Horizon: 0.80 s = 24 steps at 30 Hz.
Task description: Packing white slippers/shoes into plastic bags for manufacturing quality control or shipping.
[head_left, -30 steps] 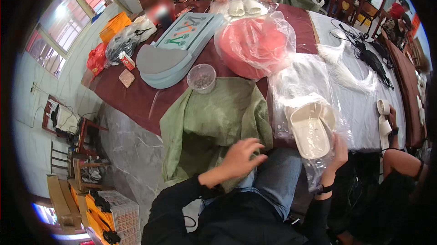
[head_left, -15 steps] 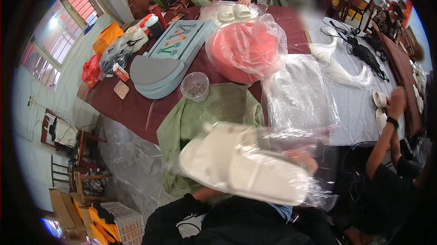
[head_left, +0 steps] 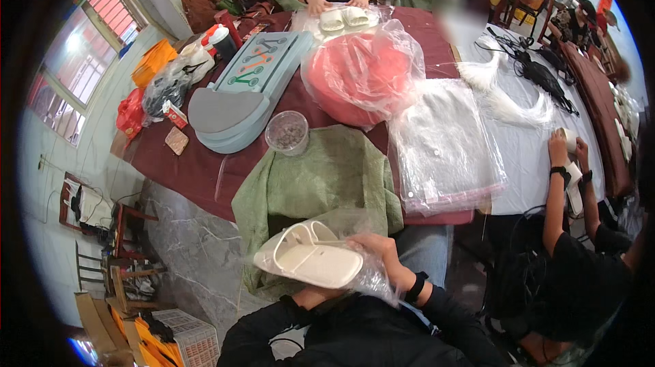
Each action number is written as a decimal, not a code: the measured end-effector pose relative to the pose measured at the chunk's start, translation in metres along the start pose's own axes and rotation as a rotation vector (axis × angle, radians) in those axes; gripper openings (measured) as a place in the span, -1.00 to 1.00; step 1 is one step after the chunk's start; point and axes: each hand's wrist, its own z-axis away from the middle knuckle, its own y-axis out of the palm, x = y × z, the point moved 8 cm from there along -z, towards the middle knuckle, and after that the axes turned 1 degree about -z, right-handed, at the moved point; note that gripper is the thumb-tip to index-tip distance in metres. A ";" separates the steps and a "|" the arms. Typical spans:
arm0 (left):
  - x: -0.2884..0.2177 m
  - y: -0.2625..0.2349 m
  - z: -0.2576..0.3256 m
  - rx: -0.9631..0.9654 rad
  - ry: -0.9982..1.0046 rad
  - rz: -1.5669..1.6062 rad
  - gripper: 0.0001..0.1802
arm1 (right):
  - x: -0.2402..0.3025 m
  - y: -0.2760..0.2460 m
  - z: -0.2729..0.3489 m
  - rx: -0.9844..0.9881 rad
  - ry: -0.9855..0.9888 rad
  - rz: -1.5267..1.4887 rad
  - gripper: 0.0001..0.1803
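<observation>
One pair of white slippers, one clear bag, perhaps one bowl

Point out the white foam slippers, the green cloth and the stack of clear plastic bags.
White foam slippers (head_left: 310, 265), head view, on the sole.
Green cloth (head_left: 321, 179), head view, its middle.
Stack of clear plastic bags (head_left: 443, 142), head view, top bag's centre.

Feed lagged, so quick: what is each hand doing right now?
Left hand: hidden under the bagged white slippers; grip cannot be told.
Right hand: closed on the clear plastic bag around the slippers.
</observation>
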 end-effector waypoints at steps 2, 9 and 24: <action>0.001 0.013 -0.001 0.044 0.051 0.003 -0.20 | -0.005 -0.007 -0.002 -0.028 0.073 -0.007 -0.64; -0.009 0.010 -0.016 -0.127 -0.052 -0.233 -0.49 | 0.006 -0.015 -0.001 -0.134 -0.081 -0.048 -0.64; -0.044 0.028 -0.081 -0.121 0.285 -0.117 -0.46 | 0.040 0.019 -0.024 -0.125 -0.440 0.165 -0.85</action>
